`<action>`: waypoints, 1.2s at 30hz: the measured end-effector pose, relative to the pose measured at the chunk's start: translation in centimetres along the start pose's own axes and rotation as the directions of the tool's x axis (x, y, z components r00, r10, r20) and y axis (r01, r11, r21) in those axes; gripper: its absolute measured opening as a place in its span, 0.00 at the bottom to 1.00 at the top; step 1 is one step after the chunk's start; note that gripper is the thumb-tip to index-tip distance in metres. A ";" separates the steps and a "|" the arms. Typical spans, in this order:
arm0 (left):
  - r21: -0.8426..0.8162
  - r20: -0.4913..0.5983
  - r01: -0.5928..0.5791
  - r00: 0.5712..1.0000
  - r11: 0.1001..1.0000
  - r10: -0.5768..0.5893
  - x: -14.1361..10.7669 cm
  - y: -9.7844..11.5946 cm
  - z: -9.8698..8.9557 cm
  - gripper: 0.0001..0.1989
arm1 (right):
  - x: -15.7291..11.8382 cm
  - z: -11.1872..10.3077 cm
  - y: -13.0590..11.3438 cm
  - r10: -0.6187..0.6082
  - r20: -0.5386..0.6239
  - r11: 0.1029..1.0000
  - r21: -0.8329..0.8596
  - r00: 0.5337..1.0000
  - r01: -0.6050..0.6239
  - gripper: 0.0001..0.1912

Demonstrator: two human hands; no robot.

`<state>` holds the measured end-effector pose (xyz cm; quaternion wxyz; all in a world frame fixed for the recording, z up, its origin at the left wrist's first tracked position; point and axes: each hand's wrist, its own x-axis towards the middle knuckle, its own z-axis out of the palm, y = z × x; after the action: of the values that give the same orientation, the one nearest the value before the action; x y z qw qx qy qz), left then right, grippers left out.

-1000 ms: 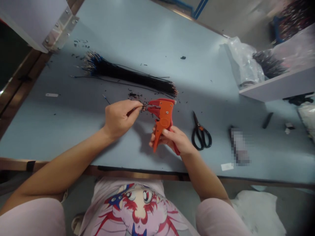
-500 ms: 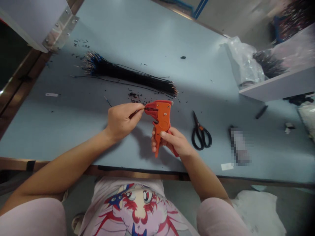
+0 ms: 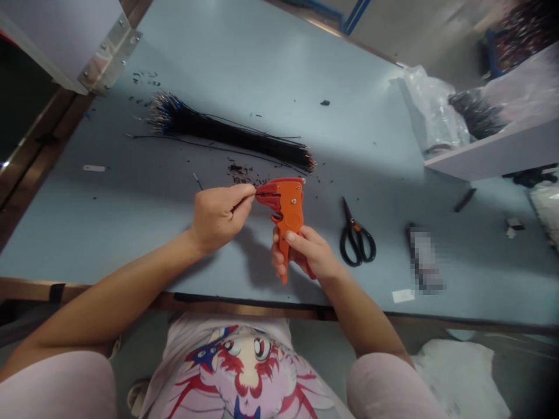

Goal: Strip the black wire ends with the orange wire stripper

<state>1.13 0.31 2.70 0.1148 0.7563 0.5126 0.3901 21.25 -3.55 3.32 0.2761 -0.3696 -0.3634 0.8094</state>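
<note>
From my remote seat, the largest thing in view is a pale blue laminate workbench with a wood-toned front edge. A white shelf stands over its far right side, just beside a crumpled clear plastic bag. A long bundle of thin black wires, flared and blue at one end, lies across the laminate. Black-handled scissors rest to the right, near a pixelated object I can't make out. The moulded orange wire stripper stands upright in the right hand, whose fingers wrap firmly around its grip. The left hand holds a narrow pinch on a thin dark wire, its end in the stripper's red jaws. Tiny black insulation clippings lie scattered just beyond.
</note>
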 end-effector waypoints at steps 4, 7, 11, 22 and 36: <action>-0.003 -0.006 -0.016 1.000 1.000 0.016 0.0 0.0 0.0 0.10 | -0.1 0.1 -0.1 -0.006 -0.001 1.000 0.007 1.000 0.006 0.15; 0.006 -0.004 -0.027 1.000 1.000 0.027 0.0 0.0 0.0 0.10 | 0.0 0.1 -0.1 -0.012 -0.008 1.000 0.021 1.000 0.012 0.15; 0.004 0.010 -0.012 1.000 1.000 0.012 0.0 0.0 0.1 0.10 | 0.2 0.2 0.1 -0.017 -0.044 0.998 0.054 0.999 0.019 0.17; -0.037 -0.109 0.063 0.992 0.997 -0.067 0.9 -1.8 -0.6 0.08 | 0.0 -2.1 -1.9 -0.084 -0.243 0.992 0.070 0.966 0.104 0.19; -0.026 -0.075 0.066 0.995 0.997 -0.068 0.5 -1.9 0.2 0.08 | 0.1 -1.6 -0.8 0.014 -0.185 0.991 -0.125 0.983 -0.038 0.19</action>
<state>0.04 1.63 1.71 0.1172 0.7220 0.5370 0.4202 22.60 -2.36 3.21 0.2737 -0.4645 -0.3826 0.7503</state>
